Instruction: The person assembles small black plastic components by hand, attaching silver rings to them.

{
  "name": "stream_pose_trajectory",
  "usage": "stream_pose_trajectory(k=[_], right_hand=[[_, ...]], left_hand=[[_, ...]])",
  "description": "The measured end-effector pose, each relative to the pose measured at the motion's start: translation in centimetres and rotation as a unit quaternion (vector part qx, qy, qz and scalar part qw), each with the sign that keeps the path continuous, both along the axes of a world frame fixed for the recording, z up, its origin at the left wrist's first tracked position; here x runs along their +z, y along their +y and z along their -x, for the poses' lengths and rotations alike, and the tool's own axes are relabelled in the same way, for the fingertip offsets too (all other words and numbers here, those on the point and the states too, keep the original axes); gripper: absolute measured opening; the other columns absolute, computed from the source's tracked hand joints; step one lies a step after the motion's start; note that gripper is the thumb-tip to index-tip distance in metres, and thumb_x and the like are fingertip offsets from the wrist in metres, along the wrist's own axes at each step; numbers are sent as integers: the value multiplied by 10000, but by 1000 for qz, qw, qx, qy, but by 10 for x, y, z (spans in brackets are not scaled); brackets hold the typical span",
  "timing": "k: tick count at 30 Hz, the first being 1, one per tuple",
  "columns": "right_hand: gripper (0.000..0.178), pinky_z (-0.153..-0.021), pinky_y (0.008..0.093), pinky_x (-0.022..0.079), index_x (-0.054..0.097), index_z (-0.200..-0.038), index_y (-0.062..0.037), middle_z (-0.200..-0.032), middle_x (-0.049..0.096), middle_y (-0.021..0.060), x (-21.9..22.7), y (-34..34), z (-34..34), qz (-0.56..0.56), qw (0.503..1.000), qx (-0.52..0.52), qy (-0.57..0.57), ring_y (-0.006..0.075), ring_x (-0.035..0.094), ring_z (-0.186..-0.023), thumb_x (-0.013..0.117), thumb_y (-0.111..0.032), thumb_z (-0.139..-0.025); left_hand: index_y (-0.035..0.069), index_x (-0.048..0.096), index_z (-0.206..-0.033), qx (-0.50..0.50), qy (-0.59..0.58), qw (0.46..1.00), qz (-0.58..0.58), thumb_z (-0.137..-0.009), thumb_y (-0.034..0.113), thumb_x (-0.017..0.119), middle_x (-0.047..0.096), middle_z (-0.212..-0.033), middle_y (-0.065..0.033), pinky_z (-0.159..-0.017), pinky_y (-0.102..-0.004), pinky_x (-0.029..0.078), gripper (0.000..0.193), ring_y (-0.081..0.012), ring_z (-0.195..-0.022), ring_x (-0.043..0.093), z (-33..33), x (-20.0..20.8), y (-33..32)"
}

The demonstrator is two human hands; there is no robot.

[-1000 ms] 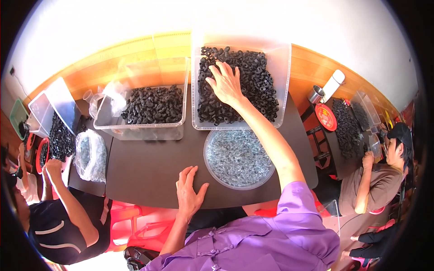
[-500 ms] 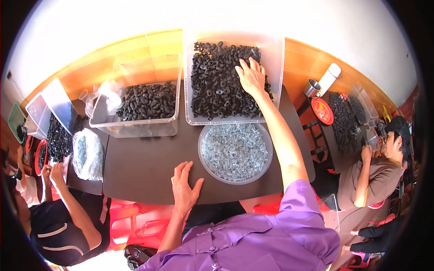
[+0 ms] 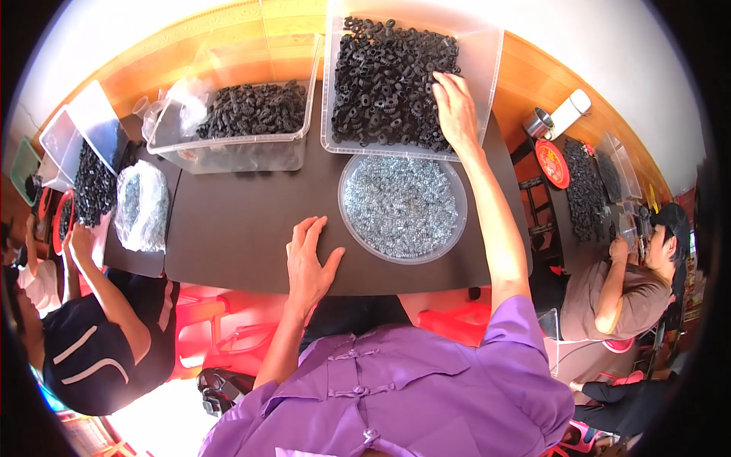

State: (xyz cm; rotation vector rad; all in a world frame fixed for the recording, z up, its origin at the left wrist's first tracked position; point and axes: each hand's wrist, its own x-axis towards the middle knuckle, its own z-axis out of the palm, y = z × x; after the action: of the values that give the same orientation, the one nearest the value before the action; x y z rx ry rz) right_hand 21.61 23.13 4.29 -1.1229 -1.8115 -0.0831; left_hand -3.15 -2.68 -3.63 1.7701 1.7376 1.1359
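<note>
My right hand (image 3: 457,118) reaches into a clear plastic bin (image 3: 487,84) at the far side of the table. Its fingers are stretched out and lie at the right edge of a heap of small black ring-shaped parts (image 3: 388,91). Nothing shows in its grasp. My left hand (image 3: 308,259) lies on the dark table (image 3: 236,228) by the front edge, thumb apart from the fingers, holding nothing. Between my arms stands a round clear tub (image 3: 461,217) filled with small shiny metallic pieces (image 3: 400,206), which look like springs, just in front of the bin.
Left of the bin stands another clear bin (image 3: 228,156) with black parts (image 3: 255,107). A bag of pale pieces (image 3: 143,206) lies farther left. One person (image 3: 91,350) works at left, another (image 3: 624,297) at right, near a red plate (image 3: 552,164), a steel mug (image 3: 538,122) and a white flask (image 3: 569,113).
My right hand has moved toward the right wall and nearer side of the bin. The whole scene has shifted upward in view. My left hand stays at the table's edge.
</note>
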Motion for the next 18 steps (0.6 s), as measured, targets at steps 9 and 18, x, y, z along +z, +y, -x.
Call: stream_pose_trajectory(k=[9,18], right_hand=[[92,-717,398,461,697,-841,-72,-787,591,87,-22,-79,-19,48,987,-42,-149,287,553,-808,677,-149,-796],[293,-770,402,375,654,-964,-66,-961,501,56,-30,-85,-2,71,964,-11,-255,254,453,-946,754,-175,-711]], left_hand=[[47,511,-1247,6,-11,1000,3,-752,127,720,477,-1267,-132,-935,-404,387,543,-327,-1122,489,0,-1,-1],[42,514,-1251,12,-10,1000,14,-766,134,707,470,-1273,-127,-928,-414,402,530,-345,-1093,488,-1,-2,-3]])
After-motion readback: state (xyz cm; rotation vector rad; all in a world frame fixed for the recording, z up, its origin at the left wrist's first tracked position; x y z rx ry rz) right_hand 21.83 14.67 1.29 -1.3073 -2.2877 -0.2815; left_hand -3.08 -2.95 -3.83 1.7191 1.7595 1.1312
